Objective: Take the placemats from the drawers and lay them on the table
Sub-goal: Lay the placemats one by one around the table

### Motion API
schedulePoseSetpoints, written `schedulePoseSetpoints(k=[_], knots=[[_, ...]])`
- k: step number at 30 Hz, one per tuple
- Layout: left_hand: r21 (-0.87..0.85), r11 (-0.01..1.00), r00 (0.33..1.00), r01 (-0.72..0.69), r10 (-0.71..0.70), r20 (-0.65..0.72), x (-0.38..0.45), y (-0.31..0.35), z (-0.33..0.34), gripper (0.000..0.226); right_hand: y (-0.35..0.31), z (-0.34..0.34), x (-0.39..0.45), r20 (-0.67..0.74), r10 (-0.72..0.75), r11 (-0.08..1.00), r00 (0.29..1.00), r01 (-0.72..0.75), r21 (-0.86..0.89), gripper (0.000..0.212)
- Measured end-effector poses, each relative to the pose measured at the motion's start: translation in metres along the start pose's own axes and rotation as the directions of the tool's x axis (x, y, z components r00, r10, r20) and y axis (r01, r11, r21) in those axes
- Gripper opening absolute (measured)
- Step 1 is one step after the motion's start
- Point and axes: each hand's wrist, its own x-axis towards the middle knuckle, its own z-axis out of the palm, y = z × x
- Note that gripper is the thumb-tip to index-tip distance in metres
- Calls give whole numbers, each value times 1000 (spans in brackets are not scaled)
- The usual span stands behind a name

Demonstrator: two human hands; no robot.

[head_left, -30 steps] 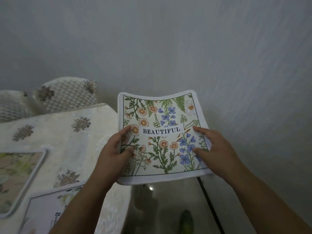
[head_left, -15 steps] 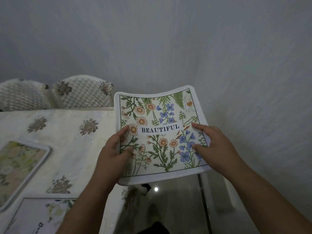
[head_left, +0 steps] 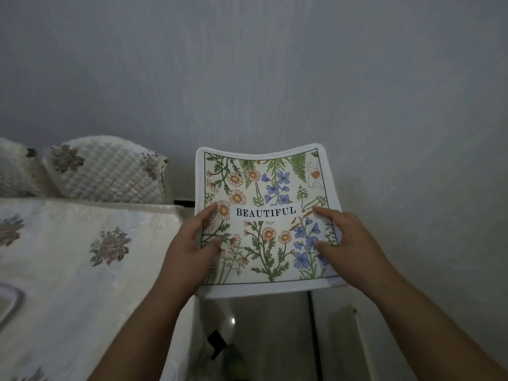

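Both hands grip the floral "BEAUTIFUL" placemat in the air beside the table; left hand pinches its left edge; right hand clasps its right edge

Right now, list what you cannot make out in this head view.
- Underside of the floral placemat: hidden by its own printed face.
- Fingers of the left hand and right hand beneath the placemat: covered by it.
- Another placemat on the table: cut off by the left edge, pattern unreadable.
- Dark object on the floor: too dim to identify.
- Chair backs: seats hidden behind the table.
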Motion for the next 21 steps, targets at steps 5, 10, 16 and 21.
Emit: schedulePoseSetpoints(k=[5,10,16,21], knots=[[29,1000,999,1,1,-50,64,10,-14,62,-22,15,71,30,-46,999,998,47,-17,59],[48,997,987,58,-50,-155,103,4,-19,63,-33,28,138,121,-75,997,990,77,-5,60],[28,991,944,130,-115,-311,153,12,-15,63,-53,47,240,286,-185,981,940,195,-6,61],[-1,986,859,165,-144,-492,181,31,-14,63,-86,55,314,406,-290,955,867,289,64,62]])
